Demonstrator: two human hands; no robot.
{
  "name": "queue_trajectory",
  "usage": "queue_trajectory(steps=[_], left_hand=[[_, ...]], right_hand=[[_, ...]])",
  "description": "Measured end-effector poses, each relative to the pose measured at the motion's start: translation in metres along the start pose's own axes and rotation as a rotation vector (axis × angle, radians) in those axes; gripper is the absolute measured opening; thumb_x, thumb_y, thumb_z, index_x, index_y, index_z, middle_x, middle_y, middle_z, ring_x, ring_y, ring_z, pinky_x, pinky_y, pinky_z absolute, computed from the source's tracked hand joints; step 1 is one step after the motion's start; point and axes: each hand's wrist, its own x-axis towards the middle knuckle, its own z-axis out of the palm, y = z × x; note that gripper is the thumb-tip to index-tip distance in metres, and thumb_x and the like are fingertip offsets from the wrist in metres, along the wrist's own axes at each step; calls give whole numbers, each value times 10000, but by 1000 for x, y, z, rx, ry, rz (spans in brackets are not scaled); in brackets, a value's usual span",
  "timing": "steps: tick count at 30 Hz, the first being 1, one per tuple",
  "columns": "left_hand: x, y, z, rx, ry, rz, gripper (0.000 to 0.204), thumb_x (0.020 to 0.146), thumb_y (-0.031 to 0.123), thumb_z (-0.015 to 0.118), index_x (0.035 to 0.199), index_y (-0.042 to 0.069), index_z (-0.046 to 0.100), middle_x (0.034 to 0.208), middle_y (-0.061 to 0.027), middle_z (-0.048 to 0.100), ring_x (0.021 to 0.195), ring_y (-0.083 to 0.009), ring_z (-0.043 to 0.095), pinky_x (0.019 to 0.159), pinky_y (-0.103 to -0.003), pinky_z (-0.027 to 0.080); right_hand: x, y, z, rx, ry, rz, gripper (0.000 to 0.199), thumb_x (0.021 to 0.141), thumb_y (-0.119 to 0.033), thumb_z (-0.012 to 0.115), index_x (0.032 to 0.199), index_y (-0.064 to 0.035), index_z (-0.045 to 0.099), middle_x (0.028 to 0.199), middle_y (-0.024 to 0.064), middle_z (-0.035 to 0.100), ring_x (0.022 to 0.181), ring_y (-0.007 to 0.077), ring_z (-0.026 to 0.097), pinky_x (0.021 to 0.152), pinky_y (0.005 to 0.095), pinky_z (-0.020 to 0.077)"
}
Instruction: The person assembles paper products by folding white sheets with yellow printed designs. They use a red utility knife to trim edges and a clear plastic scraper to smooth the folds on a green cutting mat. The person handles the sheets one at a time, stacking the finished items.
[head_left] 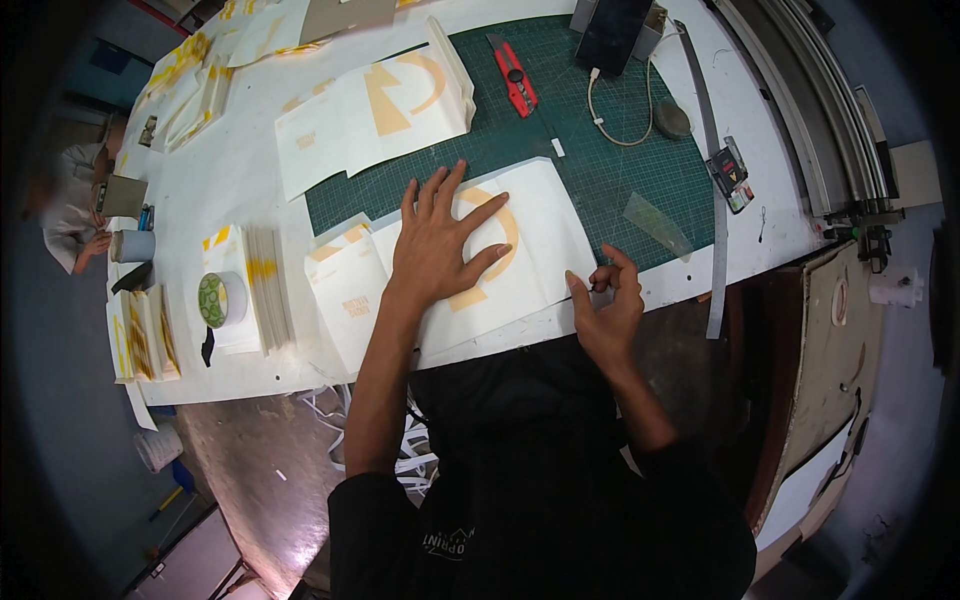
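Observation:
My left hand (440, 240) lies flat with fingers spread on a white folded paper sheet with orange shapes (540, 225), pressing it onto the green cutting mat (600, 170). My right hand (608, 300) is at the sheet's right edge near the table front, thumb and fingers pinched at that edge; whether something thin is between them I cannot tell. A second printed white sheet (375, 115) lies farther back on the mat.
A red utility knife (515, 80), a cable (615, 125) and a long metal ruler (715, 200) rest on the mat's right side. A tape roll (222, 298) and stacks of folded sheets (265, 290) lie left. Another person (70, 215) sits at far left.

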Motion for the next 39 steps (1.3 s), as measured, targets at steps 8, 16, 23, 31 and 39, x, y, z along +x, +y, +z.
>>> queue_trajectory(steps=[8, 16, 23, 31, 39], left_hand=[[0, -1, -1, -11, -14, 3, 589, 947, 651, 672, 1470, 381, 673, 1709, -218, 345, 1581, -441, 305, 1289, -644, 149], [-1, -2, -3, -51, 26, 23, 654, 916, 604, 732, 1502, 327, 649, 1689, -238, 358, 1565, -450, 322, 1273, -653, 173], [-31, 3, -29, -228, 408, -61, 964, 917, 459, 789, 1642, 22, 327, 1674, -301, 331, 1544, -499, 316, 1238, -678, 215], [-51, 8, -62, -101, 727, -154, 908, 925, 308, 805, 1632, 3, 324, 1681, -324, 303, 1547, -501, 305, 1249, -602, 261], [-37, 9, -37, -98, 507, -206, 788, 885, 278, 863, 1528, 17, 489, 1655, -304, 339, 1541, -510, 304, 1233, -619, 278]], right_hand=[[4, -6, -2, 0, 12, 27, 588, 845, -127, 889, 1349, -2, 614, 845, 35, 656, 775, 179, 590, 882, 404, 453], [35, -47, -4, -58, -109, -13, 262, 895, -75, 817, 1110, 10, 692, 871, 111, 701, 736, 234, 663, 764, 422, 486], [51, -121, 10, -20, -75, -796, 182, 884, 68, 723, 1029, -10, 647, 964, 167, 719, 787, 333, 723, 674, 407, 558], [177, -169, 116, 180, 181, -627, 81, 967, -63, 700, 980, 12, 671, 838, 197, 714, 783, 381, 734, 706, 469, 555], [224, -104, 145, -356, 213, -664, 166, 889, -103, 769, 1007, -23, 683, 1074, 189, 668, 1061, 387, 668, 868, 497, 480]])
